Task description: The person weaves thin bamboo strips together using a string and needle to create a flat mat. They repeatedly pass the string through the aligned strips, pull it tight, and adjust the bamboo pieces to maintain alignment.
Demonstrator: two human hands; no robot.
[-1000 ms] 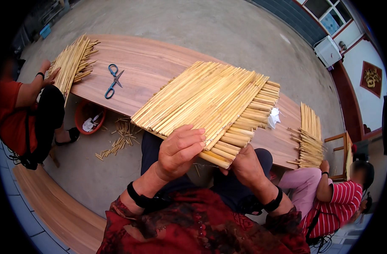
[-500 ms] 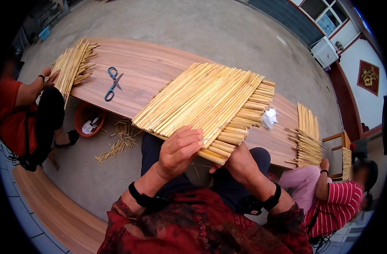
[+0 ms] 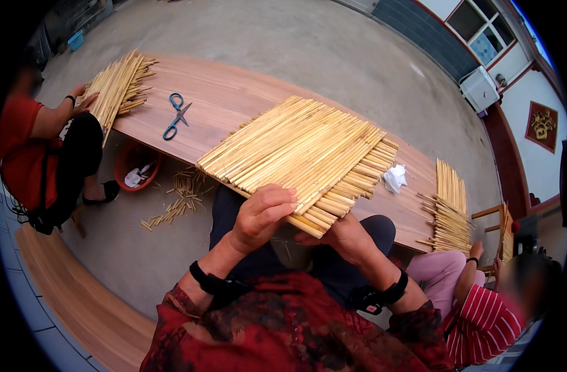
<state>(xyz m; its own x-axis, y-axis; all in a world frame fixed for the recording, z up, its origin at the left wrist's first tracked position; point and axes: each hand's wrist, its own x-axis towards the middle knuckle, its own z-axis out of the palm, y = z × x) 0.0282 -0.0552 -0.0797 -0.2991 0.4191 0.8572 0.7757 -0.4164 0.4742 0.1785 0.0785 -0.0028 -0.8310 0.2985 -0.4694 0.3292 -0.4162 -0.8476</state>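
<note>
A mat of straight yellow reed stalks (image 3: 289, 149) lies aslant on the table before me, its near corner jutting over the edge above my lap. Shorter, thicker stalk ends stick out in a lower layer along its right side. My left hand (image 3: 262, 214) is closed on the near edge, fingers bent over the top stalks and the thumb side hidden. At the near right corner, my right hand (image 3: 345, 239) grips from the side and below. Its fingertips are partly hidden under the stalks.
Blue-handled scissors (image 3: 177, 116) lie opened on the wooden table (image 3: 215, 80). Crumpled white paper (image 3: 395, 178) sits right of the mat. Co-workers at both ends handle a left reed bundle (image 3: 119, 87) and right reeds (image 3: 449, 208). A red basin (image 3: 136, 166) and cut stalk pieces (image 3: 183, 192) are on the floor.
My right hand has shifted slightly left and down at the mat's corner, which has tipped a little with it. My left hand keeps its place. The right co-worker leans lower.
</note>
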